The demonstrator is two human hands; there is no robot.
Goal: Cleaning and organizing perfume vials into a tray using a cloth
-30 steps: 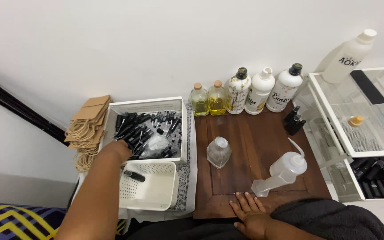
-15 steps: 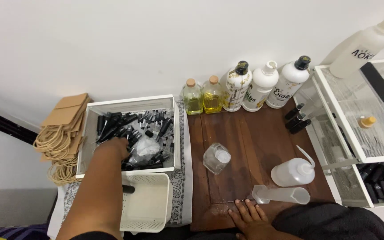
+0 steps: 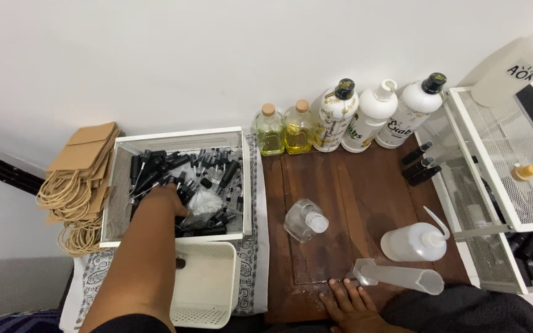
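the left hand [image 3: 166, 200] reaches down into the white bin [image 3: 180, 137], fingers curled in among the black spray caps [image 3: 208, 169]; whether it has closed on one cannot be told, since the fingertips are buried in the heap. the caps lie straight ahead of and to the right of this hand, jumbled with their long stems pointing every way, a small clear bag among them. nearer the body, under the forearm, sits a cream perforated basket [image 3: 208, 287]. the right hand [image 3: 348, 302] rests flat and open on the wooden board [image 3: 353, 197], well apart from the bin, its fingertips just beside a clear measuring cylinder [image 3: 399, 276] lying on its side. the left hand is far the nearer to the caps.
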